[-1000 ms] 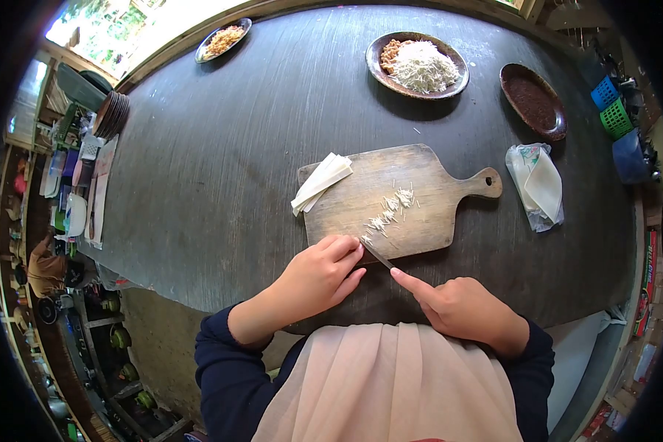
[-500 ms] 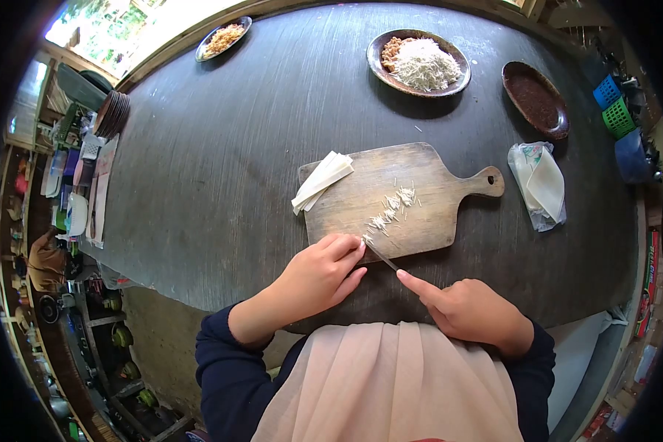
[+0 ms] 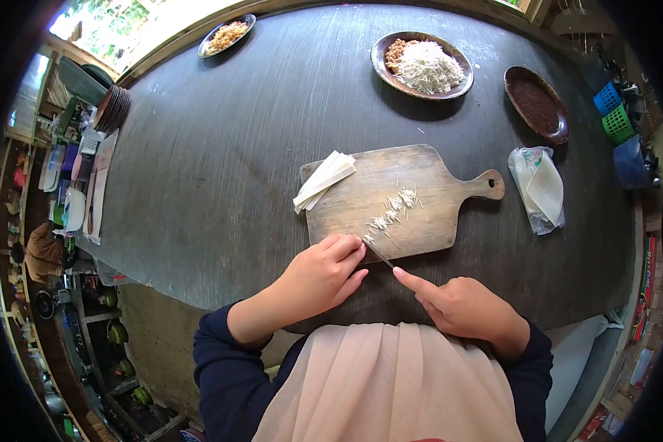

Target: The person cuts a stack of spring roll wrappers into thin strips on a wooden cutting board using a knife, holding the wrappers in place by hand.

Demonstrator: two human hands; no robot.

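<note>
A wooden cutting board point(image 3: 420, 169) lies on the dark table, its handle to the right. My left hand point(image 3: 328, 267) is at its lower left edge, fingers pressed together by the knife tip; what they hold is hidden. My right hand point(image 3: 460, 302) is wrapped round the handle of a knife point(image 3: 379, 255), forefinger along it, the blade reaching the board's near edge beside my left fingertips. Thin white slivers point(image 3: 387, 219) lie in a diagonal line on the board. A stack of white strips point(image 3: 324, 180) rests across its upper left corner.
Beyond the board stands a plate point(image 3: 460, 90) of white shreds and brown bits. An oval brown dish point(image 3: 538, 103) and a plastic packet point(image 3: 536, 188) are at the right. A small plate of food point(image 3: 227, 37) sits far left, stacked dishes point(image 3: 113, 109) at the left edge.
The knife and my right hand have shifted very slightly up and left. My left hand looks nearly unchanged. The whole view has moved a little.
</note>
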